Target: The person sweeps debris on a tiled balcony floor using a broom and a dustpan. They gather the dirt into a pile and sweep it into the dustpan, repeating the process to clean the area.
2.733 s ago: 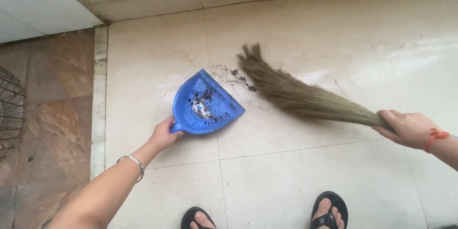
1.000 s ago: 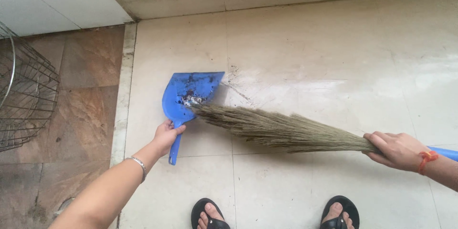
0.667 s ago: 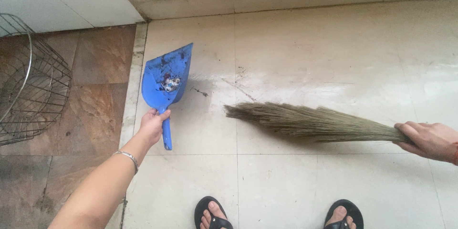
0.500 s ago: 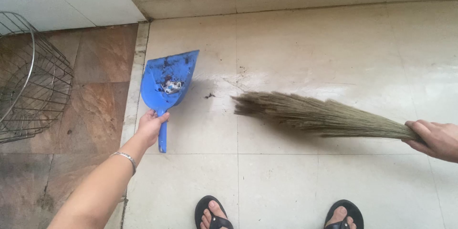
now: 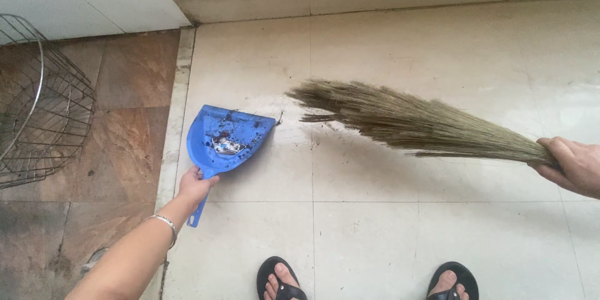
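Wire basket (image 5: 37,100) left of dustpan (image 5: 228,140) — grass broom (image 5: 412,122) right

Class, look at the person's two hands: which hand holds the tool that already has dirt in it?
The left hand, gripping the blue dustpan with debris; the right hand holds the broom.

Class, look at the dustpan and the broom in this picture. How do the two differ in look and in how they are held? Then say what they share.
The dustpan is blue, smooth plastic; the broom is a fan of dry, straw-coloured bristles. The dustpan lies flat on the floor with dirt in it; the broom lies low and nearly level, its tip pointing at the pan. The left hand grips the dustpan's handle; the right hand grips the broom. Shared: each is held in one hand.
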